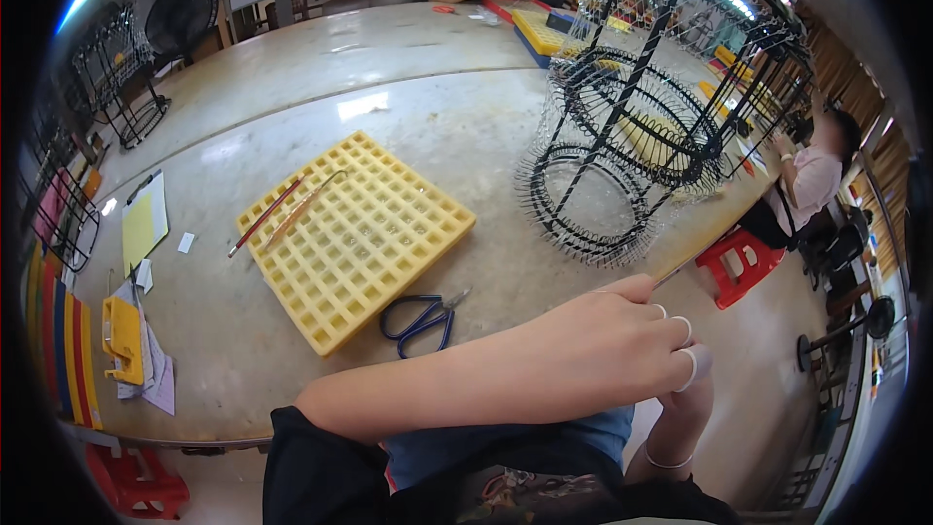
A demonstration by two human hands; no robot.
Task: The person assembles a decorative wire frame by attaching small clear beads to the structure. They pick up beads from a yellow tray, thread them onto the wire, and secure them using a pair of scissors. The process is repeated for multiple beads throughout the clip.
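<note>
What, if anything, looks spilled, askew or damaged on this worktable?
Nothing looks spilled or damaged. Mildly odd: the yellow grid tray sits askew to the near edge of the worktable, and a slim red tool overhangs the tray's left side. Both may be ordinary placement.

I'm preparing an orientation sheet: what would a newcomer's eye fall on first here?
Probably the yellow gridded tray left of centre, with two slim tools lying on it. Next, the tall black wire rack at upper right. In the foreground, the left hand partly hides the right hand.
</note>
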